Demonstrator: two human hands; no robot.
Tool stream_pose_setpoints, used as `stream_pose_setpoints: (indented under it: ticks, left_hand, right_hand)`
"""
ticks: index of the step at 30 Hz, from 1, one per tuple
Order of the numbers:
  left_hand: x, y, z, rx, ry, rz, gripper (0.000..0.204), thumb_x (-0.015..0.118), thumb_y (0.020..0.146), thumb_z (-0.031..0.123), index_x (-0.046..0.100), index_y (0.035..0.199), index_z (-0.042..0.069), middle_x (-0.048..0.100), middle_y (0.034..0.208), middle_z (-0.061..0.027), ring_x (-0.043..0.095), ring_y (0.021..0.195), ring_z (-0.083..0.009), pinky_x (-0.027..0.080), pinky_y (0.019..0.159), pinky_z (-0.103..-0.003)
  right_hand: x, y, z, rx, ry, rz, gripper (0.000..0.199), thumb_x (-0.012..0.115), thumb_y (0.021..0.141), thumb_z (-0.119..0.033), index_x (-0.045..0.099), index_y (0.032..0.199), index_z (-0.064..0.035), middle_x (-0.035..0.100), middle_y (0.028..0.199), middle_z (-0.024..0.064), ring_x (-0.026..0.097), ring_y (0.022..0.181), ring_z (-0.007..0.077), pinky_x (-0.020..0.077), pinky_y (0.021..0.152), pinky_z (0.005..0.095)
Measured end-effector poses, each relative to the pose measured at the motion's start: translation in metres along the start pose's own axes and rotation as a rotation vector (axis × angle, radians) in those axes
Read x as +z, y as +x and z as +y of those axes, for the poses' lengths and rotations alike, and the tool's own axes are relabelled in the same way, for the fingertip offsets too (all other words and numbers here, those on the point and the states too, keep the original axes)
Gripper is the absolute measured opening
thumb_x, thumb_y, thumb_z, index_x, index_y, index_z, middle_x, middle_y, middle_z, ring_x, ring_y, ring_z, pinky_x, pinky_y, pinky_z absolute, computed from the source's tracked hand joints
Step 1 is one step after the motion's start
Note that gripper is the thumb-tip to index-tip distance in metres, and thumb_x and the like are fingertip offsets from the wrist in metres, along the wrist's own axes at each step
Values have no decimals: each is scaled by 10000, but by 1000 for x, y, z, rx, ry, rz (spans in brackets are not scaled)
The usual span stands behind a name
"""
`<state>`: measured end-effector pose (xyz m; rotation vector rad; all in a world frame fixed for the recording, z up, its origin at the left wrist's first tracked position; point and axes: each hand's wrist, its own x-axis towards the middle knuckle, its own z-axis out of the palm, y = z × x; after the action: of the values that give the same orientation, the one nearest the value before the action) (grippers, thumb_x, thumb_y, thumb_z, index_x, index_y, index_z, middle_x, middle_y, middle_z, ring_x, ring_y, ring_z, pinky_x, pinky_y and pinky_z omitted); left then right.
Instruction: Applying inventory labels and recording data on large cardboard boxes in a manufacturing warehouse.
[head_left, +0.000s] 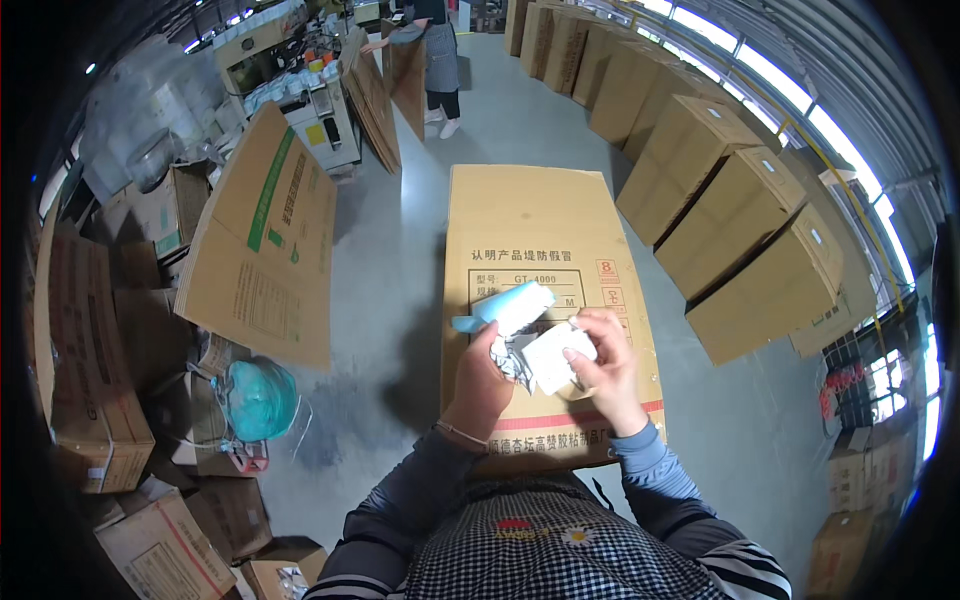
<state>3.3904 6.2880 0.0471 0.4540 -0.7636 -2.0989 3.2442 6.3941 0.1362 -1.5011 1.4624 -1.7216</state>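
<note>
In front of me stands a large cardboard box (530, 210) with printed text and a red stripe. Over its top, my left hand (480, 380) is closed around a rolled, light-blue and white sheet (515, 305), which sticks out past the thumb. Crumpled white and grey paper (513, 362) bunches between the two hands. My right hand (612, 365) pinches a small white paper piece (552, 357), apparently flat, between thumb and fingers. Whether the paper piece is joined to the crumpled paper, I cannot tell.
A row of tall cardboard boxes (765, 290) lines the right side. On the left, a large cardboard sheet (270, 240) leans near a teal plastic bag (262, 400) and several cartons (165, 545). Farther off, a person (440, 65) stands beside upright cardboard sheets (370, 100).
</note>
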Motion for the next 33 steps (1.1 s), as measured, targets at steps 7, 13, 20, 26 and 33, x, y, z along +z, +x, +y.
stream_pose_setpoints:
  ticks: [7, 13, 20, 26, 33]
  left_hand:
    - [83, -36, 55, 17, -70, -120, 383, 374, 1019, 88, 394, 1388, -9, 522, 1295, -110, 526, 1184, -173, 428, 1022, -332]
    - [81, -38, 50, 217, 173, 62, 298, 544, 925, 41, 524, 1222, 21, 583, 1157, -60, 547, 1080, -141, 419, 960, -316]
    - [38, -35, 58, 419, 388, 198, 135, 510, 948, 110, 528, 1047, 19, 554, 1001, -48, 551, 904, -134, 471, 769, -284]
    - [36, -41, 70, 175, 407, 35, 205, 571, 888, 15, 574, 1091, 40, 588, 898, -26, 608, 752, -97, 527, 635, -256]
    - [46, -57, 101, 16, 106, 75, 343, 562, 811, -76, 564, 1148, -16, 596, 1165, -81, 550, 800, -134, 497, 704, -239]
  right_hand:
    - [32, -4, -18, -415, -566, 73, 471, 689, 747, 80, 668, 1198, -52, 534, 1066, 110, 571, 953, 261, 487, 845, 365]
    - [47, -5, -23, -367, -557, -39, 780, 678, 766, 35, 343, 1466, -39, 646, 1020, 107, 613, 946, 310, 474, 918, 392]
    - [46, -13, -26, -310, -227, -167, 886, 731, 799, -36, 220, 1524, -60, 609, 1214, 194, 632, 999, 325, 490, 929, 397]
    - [12, 35, -42, -321, -595, -86, 429, 806, 683, -64, 644, 1080, -47, 566, 1193, 126, 522, 1133, 328, 417, 992, 422]
    - [-17, 42, -1, 217, 92, 215, 55, 684, 896, -65, 677, 907, -11, 699, 921, 28, 625, 807, 71, 492, 795, 238]
